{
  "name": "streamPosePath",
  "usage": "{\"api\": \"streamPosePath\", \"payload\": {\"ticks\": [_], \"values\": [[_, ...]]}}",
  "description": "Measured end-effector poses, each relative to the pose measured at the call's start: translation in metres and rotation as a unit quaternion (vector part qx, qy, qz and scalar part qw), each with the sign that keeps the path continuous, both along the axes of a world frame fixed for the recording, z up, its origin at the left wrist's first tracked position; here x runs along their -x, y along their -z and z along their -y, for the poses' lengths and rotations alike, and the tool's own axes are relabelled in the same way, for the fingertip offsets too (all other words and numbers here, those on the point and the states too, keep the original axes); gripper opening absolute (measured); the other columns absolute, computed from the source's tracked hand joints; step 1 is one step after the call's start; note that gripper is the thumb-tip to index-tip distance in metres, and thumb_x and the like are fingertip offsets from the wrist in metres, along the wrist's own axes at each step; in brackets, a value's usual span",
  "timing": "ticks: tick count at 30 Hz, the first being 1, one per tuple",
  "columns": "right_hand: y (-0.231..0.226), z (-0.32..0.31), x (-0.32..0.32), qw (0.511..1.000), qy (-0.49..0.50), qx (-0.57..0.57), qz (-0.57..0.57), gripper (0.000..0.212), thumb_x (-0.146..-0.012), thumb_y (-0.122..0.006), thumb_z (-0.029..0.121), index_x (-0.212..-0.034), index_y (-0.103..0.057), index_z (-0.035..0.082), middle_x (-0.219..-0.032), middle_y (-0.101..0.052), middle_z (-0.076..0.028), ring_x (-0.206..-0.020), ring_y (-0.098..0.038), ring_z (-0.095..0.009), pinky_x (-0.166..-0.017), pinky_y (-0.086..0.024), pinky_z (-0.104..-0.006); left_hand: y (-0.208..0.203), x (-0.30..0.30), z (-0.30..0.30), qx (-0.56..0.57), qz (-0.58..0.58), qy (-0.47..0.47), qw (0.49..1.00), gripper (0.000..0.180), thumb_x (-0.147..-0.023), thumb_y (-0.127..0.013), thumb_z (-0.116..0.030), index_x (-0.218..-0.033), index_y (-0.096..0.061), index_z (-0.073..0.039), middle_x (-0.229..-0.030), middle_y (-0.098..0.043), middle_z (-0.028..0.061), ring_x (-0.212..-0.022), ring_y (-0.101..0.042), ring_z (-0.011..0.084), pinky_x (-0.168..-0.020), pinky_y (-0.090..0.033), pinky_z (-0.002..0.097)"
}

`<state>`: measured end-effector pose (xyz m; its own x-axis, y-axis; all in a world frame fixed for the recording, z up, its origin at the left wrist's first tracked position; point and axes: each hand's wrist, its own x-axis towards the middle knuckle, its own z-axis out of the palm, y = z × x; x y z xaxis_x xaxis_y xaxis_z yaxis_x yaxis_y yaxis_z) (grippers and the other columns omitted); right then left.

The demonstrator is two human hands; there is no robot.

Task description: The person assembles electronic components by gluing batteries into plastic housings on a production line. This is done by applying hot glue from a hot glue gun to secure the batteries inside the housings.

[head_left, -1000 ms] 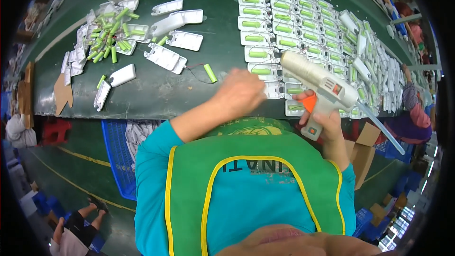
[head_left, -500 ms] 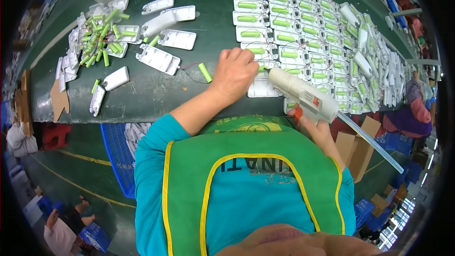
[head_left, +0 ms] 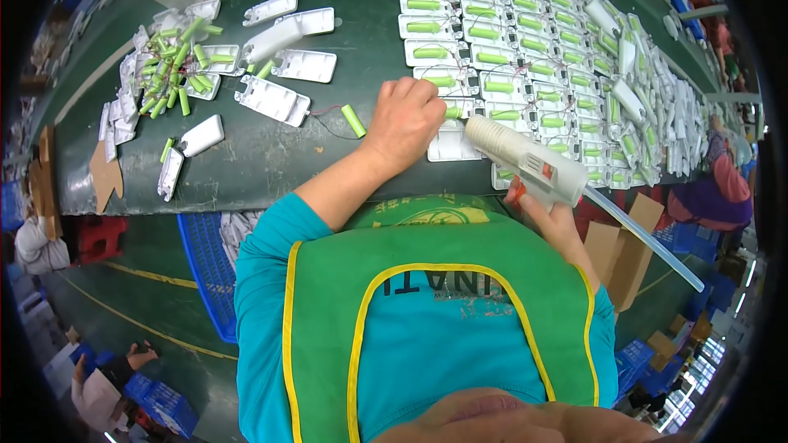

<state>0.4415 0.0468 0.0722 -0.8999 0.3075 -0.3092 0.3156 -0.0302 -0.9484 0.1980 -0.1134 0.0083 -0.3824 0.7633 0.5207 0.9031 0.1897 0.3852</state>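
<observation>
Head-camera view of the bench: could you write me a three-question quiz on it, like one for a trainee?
1. Which of the person's hands holds the glue gun?
2. True or false: the heap of green cells lies to the left of the left hand.
3. The stick coming out of the glue gun's rear is: A opaque black, B pale and translucent, C bright red.

Key: 1. The right hand. 2. True. 3. B.

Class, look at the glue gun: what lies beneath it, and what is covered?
White casings, most with green cells, show around the glue gun, held over them by the right hand. Whatever its body directly covers cannot be seen.
</observation>
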Motion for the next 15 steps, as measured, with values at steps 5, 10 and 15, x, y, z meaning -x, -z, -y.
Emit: {"api": "streamPosePath", "payload": {"ticks": [5, 10, 15], "values": [[0.009, -0.003, -0.006, 0.998, 0.039, 0.042, 0.023, 0.039, -0.090, -0.061, 0.016, -0.124, -0.048, 0.001, -0.103, -0.058, -0.008, -0.097, -0.058, -0.017, -0.089, -0.047, -0.0341, -0.009, 0.001, 0.009, -0.075, 0.019, -0.005, 0.997, 0.020, -0.066, -0.075, -0.010, -0.076, -0.058, -0.012, -0.093, -0.057, 0.0033, -0.092, -0.054, 0.0262, -0.078, -0.040, 0.0394], [-0.008, -0.001, -0.005, 0.994, 0.015, 0.105, -0.031, 0.051, -0.087, -0.063, 0.020, -0.131, -0.044, 0.001, -0.112, -0.059, -0.011, -0.098, -0.058, -0.017, -0.085, -0.048, -0.0317, -0.029, 0.021, 0.059, -0.017, 0.029, -0.021, 0.999, 0.026, -0.064, -0.079, -0.014, -0.072, -0.054, -0.012, -0.094, -0.058, 0.0046, -0.092, -0.055, 0.0266, -0.079, -0.040, 0.0400], [-0.016, -0.004, -0.008, 0.993, -0.014, 0.120, 0.008, 0.066, -0.084, -0.064, 0.032, -0.136, -0.039, 0.001, -0.117, -0.058, -0.012, -0.100, -0.057, -0.018, -0.088, -0.046, -0.0311, -0.034, 0.043, 0.103, 0.122, 0.015, -0.018, 0.992, 0.026, -0.074, -0.070, -0.008, -0.099, -0.066, -0.015, -0.099, -0.061, 0.0005, -0.096, -0.056, 0.0236, -0.080, -0.041, 0.0371]]}}
